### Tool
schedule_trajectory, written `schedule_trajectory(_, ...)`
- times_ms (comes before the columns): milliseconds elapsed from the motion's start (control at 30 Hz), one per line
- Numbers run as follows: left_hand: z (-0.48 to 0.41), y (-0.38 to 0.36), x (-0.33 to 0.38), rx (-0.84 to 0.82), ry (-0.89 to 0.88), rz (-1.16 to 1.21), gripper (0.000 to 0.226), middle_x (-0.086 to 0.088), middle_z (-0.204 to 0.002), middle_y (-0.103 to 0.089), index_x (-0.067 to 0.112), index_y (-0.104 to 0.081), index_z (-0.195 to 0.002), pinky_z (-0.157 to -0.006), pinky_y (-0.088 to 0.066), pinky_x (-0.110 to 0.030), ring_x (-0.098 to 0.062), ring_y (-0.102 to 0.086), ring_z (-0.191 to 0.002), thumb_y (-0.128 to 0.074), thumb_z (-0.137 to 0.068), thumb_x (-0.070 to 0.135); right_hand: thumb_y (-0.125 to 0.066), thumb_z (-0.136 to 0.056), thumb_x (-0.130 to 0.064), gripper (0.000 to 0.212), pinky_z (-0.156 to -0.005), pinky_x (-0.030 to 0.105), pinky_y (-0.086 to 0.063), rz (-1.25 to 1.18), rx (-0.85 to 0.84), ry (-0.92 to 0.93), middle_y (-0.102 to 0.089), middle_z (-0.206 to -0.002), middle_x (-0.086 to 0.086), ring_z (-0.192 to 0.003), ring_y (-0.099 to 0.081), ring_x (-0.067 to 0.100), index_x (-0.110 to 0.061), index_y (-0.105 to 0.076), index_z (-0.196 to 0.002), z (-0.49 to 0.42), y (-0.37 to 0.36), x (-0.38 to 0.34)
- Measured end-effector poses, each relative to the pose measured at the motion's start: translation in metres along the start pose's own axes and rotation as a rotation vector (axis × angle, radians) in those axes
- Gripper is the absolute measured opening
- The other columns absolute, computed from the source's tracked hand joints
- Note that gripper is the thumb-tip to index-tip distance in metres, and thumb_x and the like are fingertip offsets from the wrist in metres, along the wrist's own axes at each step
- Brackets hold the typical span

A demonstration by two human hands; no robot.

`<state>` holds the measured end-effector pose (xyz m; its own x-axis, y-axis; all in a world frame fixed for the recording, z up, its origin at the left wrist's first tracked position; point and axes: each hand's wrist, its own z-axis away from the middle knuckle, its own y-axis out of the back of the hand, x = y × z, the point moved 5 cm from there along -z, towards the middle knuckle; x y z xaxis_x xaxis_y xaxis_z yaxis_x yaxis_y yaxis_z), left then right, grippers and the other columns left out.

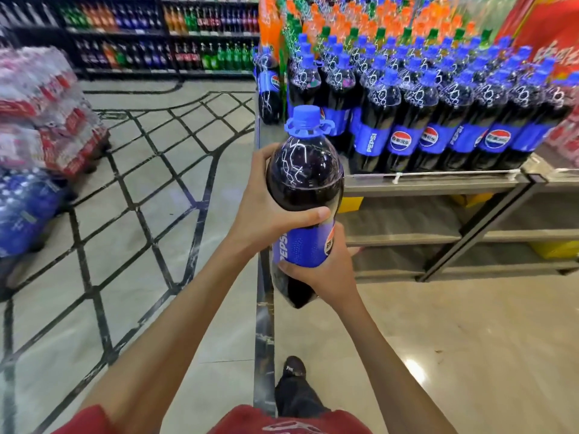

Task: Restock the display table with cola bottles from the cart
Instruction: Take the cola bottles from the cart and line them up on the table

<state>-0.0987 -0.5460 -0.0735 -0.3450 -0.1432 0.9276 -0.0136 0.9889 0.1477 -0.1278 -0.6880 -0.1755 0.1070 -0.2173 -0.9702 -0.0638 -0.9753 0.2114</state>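
Observation:
A large cola bottle [304, 180] with a blue cap and blue label is held upright in front of me, just off the display table's near left corner. My left hand [266, 211] grips its dark upper body, thumb across the front. My right hand [329, 270] grips it lower, around the label and base. The display table [432, 180] carries rows of the same cola bottles [438, 120] along its front edge; a gap shows at the table's left corner, beside the held bottle.
Orange and green soda bottles [360, 23] stand behind the cola rows. Shrink-wrapped packs [40, 98] are stacked at the left on the tiled floor. Drink shelves [156, 36] line the back wall. Lower table shelves [438, 236] hold yellow boxes. My foot [294, 371] is below.

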Motion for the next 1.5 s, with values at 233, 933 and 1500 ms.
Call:
schedule_trajectory(233, -0.073, -0.014, -0.023, 0.025, 0.015, -0.014, 0.105, 0.012, -0.133, -0.055, 0.018, -0.04, -0.138, -0.1, -0.044, -0.016, 0.001, -0.057, -0.121, -0.092, -0.048, 0.033, -0.1, -0.053, -0.024, 0.085, -0.075, 0.02, -0.055, -0.005, -0.007, -0.008, -0.061, -0.106, -0.021, -0.098, -0.064, 0.004, -0.028, -0.045, -0.118, -0.081, 0.008, 0.014)
schedule_trajectory(933, -0.279, -0.043, -0.113, -0.195, -0.043, -0.047, 0.103, 0.01, -0.13, -0.05, 0.014, -0.034, -0.133, -0.105, -0.042, -0.021, 0.002, -0.054, -0.122, -0.096, -0.052, 0.018, -0.1, -0.053, -0.021, 0.09, -0.08, 0.021, -0.053, 0.101, 0.127, -0.038, -0.062, -0.106, -0.028, -0.099, -0.064, 0.003, -0.025, -0.045, -0.124, -0.279, 0.024, 0.054)
schedule_trajectory(1500, -0.416, -0.067, -0.183, -0.444, -0.082, 0.015, 0.106, 0.011, -0.132, -0.05, 0.031, -0.03, -0.131, -0.101, -0.038, -0.012, 0.004, -0.053, -0.123, -0.098, -0.052, 0.013, -0.095, -0.048, -0.04, 0.084, -0.087, 0.038, -0.057, 0.203, 0.335, -0.082, -0.064, -0.11, -0.027, -0.101, -0.065, 0.002, -0.055, -0.041, -0.111, -0.401, 0.022, 0.079)
